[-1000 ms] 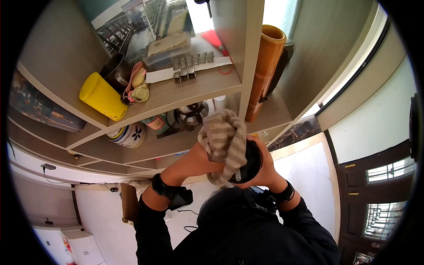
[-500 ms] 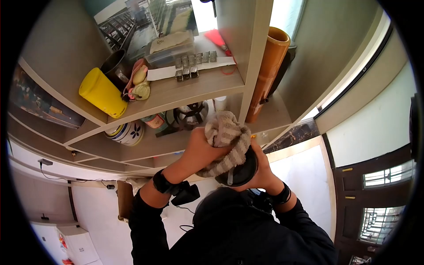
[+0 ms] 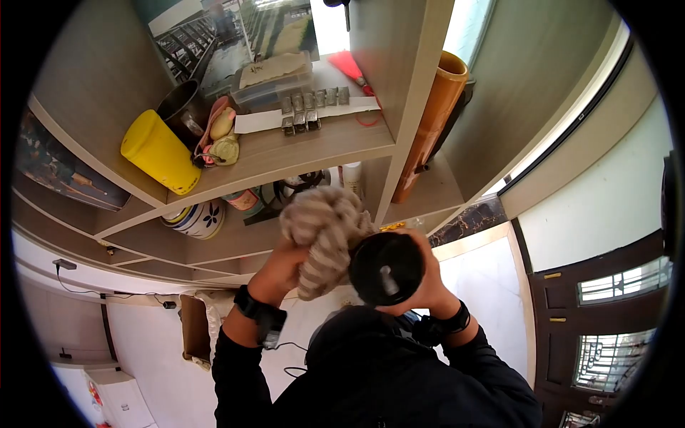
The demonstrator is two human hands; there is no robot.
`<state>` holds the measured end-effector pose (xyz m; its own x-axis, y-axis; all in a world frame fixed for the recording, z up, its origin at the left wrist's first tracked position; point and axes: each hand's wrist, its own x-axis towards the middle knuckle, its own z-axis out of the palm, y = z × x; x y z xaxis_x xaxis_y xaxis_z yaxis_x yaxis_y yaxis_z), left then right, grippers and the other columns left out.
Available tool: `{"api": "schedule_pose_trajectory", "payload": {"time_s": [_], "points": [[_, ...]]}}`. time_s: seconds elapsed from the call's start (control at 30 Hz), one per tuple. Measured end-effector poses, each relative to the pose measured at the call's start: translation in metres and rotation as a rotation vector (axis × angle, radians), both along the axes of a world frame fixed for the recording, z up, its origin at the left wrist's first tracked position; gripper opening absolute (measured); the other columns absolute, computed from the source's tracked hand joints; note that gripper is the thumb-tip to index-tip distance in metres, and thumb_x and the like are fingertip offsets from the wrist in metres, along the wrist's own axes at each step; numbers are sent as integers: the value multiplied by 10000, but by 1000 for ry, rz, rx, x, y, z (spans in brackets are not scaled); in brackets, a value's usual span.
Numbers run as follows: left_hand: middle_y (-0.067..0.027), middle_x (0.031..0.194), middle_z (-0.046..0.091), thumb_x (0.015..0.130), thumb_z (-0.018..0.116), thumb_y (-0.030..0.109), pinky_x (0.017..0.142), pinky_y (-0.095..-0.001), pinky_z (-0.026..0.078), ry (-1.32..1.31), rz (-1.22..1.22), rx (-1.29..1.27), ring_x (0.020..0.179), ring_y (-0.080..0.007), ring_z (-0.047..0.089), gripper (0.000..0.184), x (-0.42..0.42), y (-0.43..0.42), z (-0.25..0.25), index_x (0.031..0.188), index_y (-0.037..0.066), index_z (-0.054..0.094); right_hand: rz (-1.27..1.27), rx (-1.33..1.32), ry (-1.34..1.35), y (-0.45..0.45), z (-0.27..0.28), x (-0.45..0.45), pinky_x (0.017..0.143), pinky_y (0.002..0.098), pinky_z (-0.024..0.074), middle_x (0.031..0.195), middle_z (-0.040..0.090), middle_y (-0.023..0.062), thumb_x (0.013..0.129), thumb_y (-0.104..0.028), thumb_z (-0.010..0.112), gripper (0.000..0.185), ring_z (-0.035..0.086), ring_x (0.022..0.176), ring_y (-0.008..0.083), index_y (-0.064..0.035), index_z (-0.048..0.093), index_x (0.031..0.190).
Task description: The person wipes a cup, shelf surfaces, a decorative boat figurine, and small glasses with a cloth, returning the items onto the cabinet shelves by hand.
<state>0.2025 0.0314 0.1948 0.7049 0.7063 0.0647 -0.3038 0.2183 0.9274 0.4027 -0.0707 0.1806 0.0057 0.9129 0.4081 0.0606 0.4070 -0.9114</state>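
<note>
A beige-and-brown striped cloth (image 3: 325, 232) is bunched in my left hand (image 3: 285, 265), whose fingers are partly hidden behind its folds. My right hand (image 3: 433, 285) is wrapped round the side of a black round container (image 3: 385, 268). The container's dark circular face points up toward me, with a pale glint or mark near its middle; I cannot tell whether this is a lid, a base or the inside. The cloth lies just left of the container, at its edge. Both are held before the shelf unit (image 3: 285, 160).
On the upper shelf are a yellow container (image 3: 160, 151), a dark metal mug (image 3: 183, 113), a plastic box (image 3: 275, 82) and small metallic pieces (image 3: 314, 103) on a white strip. A brown tube (image 3: 430, 128) stands at right. Below sits a patterned pot (image 3: 202, 218). An open box (image 3: 195, 328) stands on the floor.
My left hand has drawn the cloth leftward, off the black container. More of the container's round face now shows, still held in my right hand.
</note>
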Motion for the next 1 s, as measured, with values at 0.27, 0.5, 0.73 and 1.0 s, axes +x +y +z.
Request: {"api": "schedule_pose_trajectory", "payload": {"time_s": [0.27, 0.5, 0.73, 1.0], "points": [[-94, 1009, 523, 780, 549, 87, 776, -266, 430, 51, 303, -34, 907, -149, 515, 405, 27, -12, 8, 1130, -27, 379, 14, 70, -71, 7, 3, -5, 861, 297, 365, 1088, 441, 110, 455, -133, 796, 862, 450, 1021, 199, -15, 319, 1163], [-104, 975, 548, 648, 696, 152, 726, -270, 435, 238, 70, 396, 844, -137, 524, 508, 35, -14, 25, 1052, -34, 452, -26, 30, -106, 3, -1, -6, 850, 300, 352, 1077, 420, 121, 430, -146, 808, 888, 436, 1004, 197, 8, 313, 1152], [-146, 842, 595, 639, 676, 97, 686, -284, 448, 357, 71, 570, 757, -170, 573, 333, 42, -6, 27, 913, -37, 542, 8, 15, -171, 6, 12, -4, 810, 305, 370, 1019, 433, 143, 433, -178, 800, 845, 465, 928, 243, 25, 349, 1118], [-134, 880, 585, 664, 658, 56, 679, -282, 459, 248, 249, 471, 791, -157, 572, 354, 56, -24, 23, 962, -50, 500, -163, 219, -192, -2, -3, 0, 818, 358, 387, 1069, 430, 191, 418, -225, 807, 879, 473, 967, 317, 19, 360, 1135]]}}
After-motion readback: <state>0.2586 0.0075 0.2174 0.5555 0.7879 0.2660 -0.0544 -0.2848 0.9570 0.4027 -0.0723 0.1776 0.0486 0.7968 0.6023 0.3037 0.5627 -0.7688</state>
